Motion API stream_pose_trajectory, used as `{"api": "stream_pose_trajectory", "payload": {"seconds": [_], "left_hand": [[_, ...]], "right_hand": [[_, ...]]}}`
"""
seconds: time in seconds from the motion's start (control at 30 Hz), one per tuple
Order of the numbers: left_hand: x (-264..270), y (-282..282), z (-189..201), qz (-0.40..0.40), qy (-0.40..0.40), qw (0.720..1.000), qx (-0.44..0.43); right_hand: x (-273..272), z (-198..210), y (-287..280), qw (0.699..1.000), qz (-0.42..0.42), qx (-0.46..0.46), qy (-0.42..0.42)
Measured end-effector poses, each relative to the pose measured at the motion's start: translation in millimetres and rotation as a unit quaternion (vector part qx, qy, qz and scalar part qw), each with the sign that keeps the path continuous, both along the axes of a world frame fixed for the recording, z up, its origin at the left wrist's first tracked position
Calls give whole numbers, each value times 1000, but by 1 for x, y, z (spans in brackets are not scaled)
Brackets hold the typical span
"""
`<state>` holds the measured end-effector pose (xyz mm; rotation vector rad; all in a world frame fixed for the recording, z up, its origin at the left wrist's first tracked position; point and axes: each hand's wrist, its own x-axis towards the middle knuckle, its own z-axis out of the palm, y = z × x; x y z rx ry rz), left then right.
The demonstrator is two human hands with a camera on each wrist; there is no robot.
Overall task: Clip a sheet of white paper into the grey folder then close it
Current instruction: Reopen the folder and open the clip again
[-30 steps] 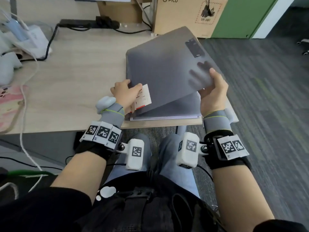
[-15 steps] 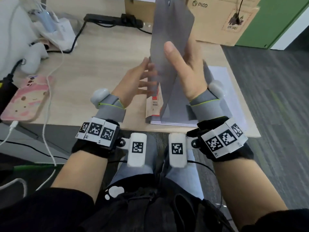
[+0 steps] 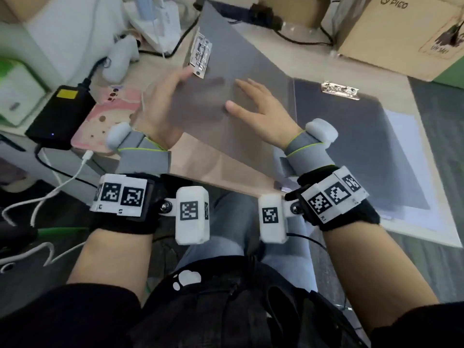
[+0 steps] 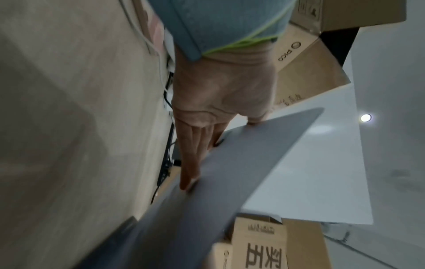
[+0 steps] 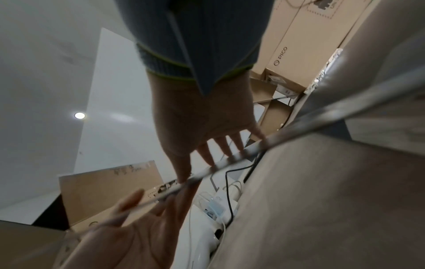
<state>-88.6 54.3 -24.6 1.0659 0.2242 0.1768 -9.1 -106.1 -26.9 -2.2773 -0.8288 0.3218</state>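
The grey folder lies open on the wooden desk. Its translucent front cover (image 3: pixel 246 59) tilts up to the left, with a white sticker (image 3: pixel 200 55) near its far edge. My left hand (image 3: pixel 175 91) holds that cover's left edge, thumb on top and fingers showing through from beneath (image 4: pixel 188 163). My right hand (image 3: pixel 251 101) rests flat on the cover's inner face, fingers (image 5: pixel 220 145) spread and straight. The back board (image 3: pixel 351 151) lies flat at the right with its metal clip (image 3: pixel 340 89) at the far end. White paper (image 3: pixel 411 136) lies under the board and shows past its right edge.
A pink-cased phone (image 3: pixel 105 121) and a black power adapter (image 3: pixel 60 114) with a white cable (image 3: pixel 62 182) sit left of the cover. Cardboard boxes (image 3: pixel 401 33) and black cables (image 3: pixel 263 13) line the back. Grey carpet lies beyond the desk's right edge.
The cover swung from standing upright over to the left, so the folder now lies open. My right hand went from holding its edge to resting flat on its inner face.
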Motion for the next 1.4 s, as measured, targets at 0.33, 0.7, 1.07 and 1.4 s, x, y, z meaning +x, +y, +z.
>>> {"api": "stream_pose_trajectory", "payload": {"seconds": [0.33,0.7,1.07,1.4], "left_hand": [[13,50,-50,-5,171,967,190],[43,65,-68,84,291,941,150],[49,57,-67,127,313,926,170],[55,31,-50,185,207,863,422]], "right_hand": [[17,-8,22,976,-86,-191,68],[38,-38,13,948,-149,-274,67],[41,-42,12,952,-148,-253,90],[44,-42,7,960,-144,-221,97]]}}
